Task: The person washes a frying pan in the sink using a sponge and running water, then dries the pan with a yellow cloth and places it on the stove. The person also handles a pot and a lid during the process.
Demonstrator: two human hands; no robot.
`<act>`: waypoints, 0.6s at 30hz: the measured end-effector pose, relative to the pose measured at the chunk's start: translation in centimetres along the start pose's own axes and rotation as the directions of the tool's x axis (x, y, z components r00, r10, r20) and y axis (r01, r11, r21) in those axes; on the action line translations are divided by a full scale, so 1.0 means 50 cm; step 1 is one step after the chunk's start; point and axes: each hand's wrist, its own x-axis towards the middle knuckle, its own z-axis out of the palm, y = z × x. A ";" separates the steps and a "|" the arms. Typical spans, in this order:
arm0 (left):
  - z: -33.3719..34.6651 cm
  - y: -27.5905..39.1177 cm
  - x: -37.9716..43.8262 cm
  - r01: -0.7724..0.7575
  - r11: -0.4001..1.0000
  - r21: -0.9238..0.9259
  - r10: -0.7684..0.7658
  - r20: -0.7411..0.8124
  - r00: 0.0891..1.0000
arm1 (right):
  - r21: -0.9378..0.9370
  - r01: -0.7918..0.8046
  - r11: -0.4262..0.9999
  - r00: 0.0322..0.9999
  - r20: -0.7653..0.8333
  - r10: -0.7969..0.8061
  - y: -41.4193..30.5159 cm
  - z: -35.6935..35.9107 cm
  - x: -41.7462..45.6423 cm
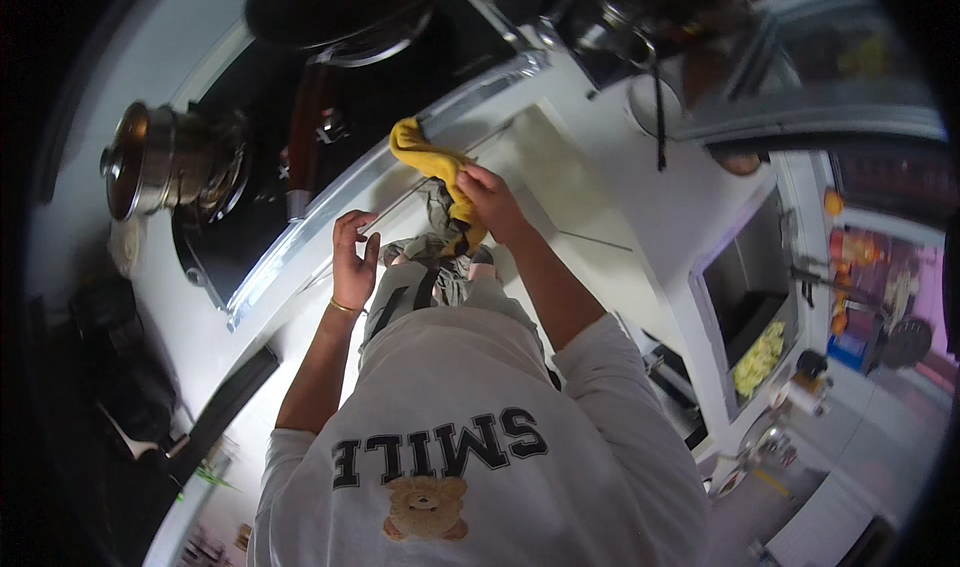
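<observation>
A yellow cloth hangs from my right hand, pinched between thumb and fingers in front of the counter edge. Its upper end reaches the silvery trim along the hob side, and its lower part dangles above my feet. My left hand is raised to the left of the cloth, with fingers curled, apart and nothing in them. Ahead lies a black gas hob bearing a large dark wok with a wooden handle.
A lidded steel pot stands at the hob's left. A white mug is on the counter at the upper right. Farther right are a sink with chopped pale-green vegetables and hanging utensils. White cabinet fronts lie below the counter.
</observation>
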 end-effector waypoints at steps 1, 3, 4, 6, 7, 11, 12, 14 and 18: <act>0.026 0.008 0.003 -0.015 1.000 -0.019 0.016 0.042 0.999 | 0.373 -0.330 0.867 0.943 0.092 0.319 -0.031 -0.040 -0.051; 0.081 0.026 0.013 -0.044 0.996 -0.072 0.052 0.116 0.992 | 0.661 -0.365 0.656 0.898 0.064 0.435 -0.111 -0.135 -0.162; 0.109 0.048 0.019 -0.073 0.996 -0.058 0.081 0.155 0.985 | 0.696 -0.305 0.651 0.909 0.008 0.417 -0.137 -0.186 -0.218; 0.163 0.092 0.026 -0.086 0.992 -0.090 0.105 0.236 0.966 | 0.673 -0.182 0.717 0.950 -0.067 0.305 -0.165 -0.297 -0.319; 0.186 0.119 0.029 -0.082 0.990 -0.114 0.111 0.279 0.954 | 0.614 -0.119 0.780 0.973 -0.084 0.214 -0.169 -0.356 -0.367; 0.257 0.187 0.041 -0.099 0.986 -0.137 0.150 0.434 0.888 | -0.389 -0.077 0.918 0.904 -0.416 -0.101 -0.195 -0.529 -0.487; 0.272 0.195 0.041 -0.121 0.984 -0.127 0.165 0.442 0.882 | -0.714 -0.157 0.682 0.913 -0.369 -0.175 -0.229 -0.530 -0.479; 0.294 0.208 0.041 -0.166 0.981 -0.102 0.195 0.452 0.871 | -0.967 -0.221 0.127 0.939 -0.246 -0.241 -0.263 -0.535 -0.436; 0.296 0.227 0.048 -0.158 0.985 -0.073 0.173 0.513 0.841 | -0.950 -0.295 -0.098 0.920 -0.255 -0.299 -0.147 -0.561 -0.327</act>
